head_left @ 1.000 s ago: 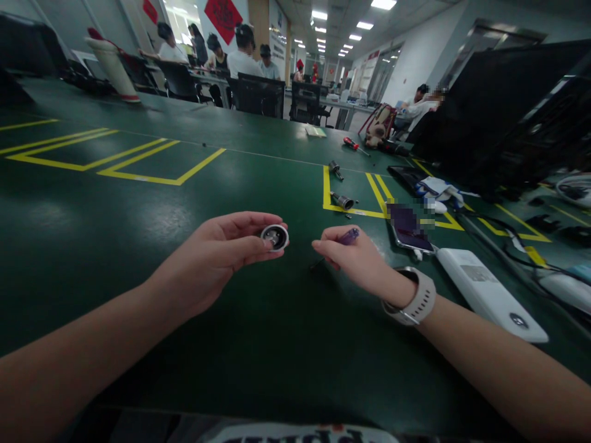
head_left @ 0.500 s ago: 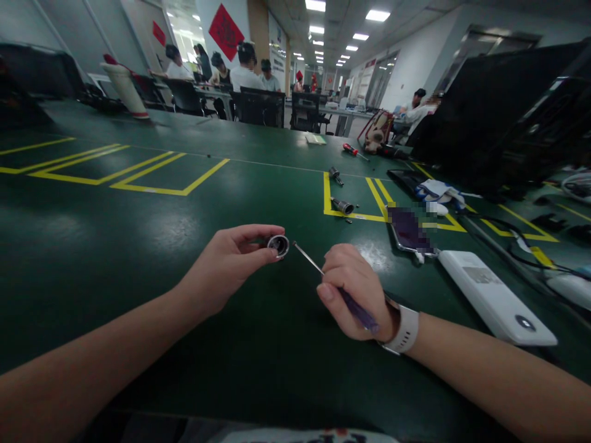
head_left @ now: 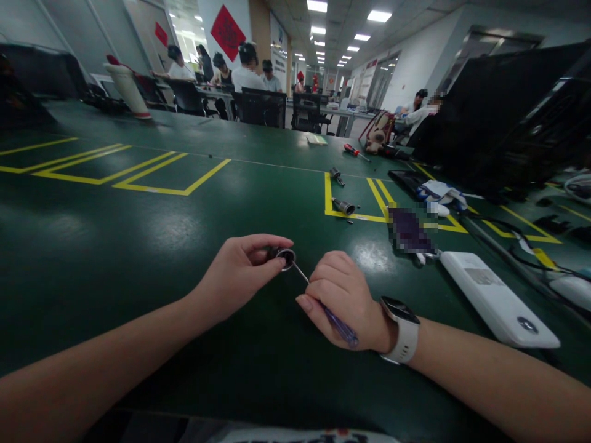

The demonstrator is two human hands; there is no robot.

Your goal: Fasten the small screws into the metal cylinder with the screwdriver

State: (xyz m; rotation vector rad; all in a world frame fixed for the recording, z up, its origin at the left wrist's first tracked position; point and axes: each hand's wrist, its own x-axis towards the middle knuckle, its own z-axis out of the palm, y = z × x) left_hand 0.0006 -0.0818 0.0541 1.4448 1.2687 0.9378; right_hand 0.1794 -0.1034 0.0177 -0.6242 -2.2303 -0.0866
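Observation:
Between thumb and fingers, my left hand holds a round metal connector shell, its open ring end turned to the right. My right hand is closed around a screwdriver with a clear purple handle. The screwdriver's thin shaft points up and left, and its tip is at the mouth of the shell; how deep it sits I cannot tell. Farther off, within a yellow-taped outline, lie a metal cylindrical part and another small metal part. A tiny piece lies just below them.
To the right are a phone, a white power bank, a cloth and cables. A red-handled screwdriver lies farther back. A pale cup stands at the far left of the green table. Several people sit in the background.
The screwdriver tip has moved left and down, from beside the shell to its opening. My left hand has shifted slightly right and down with the shell.

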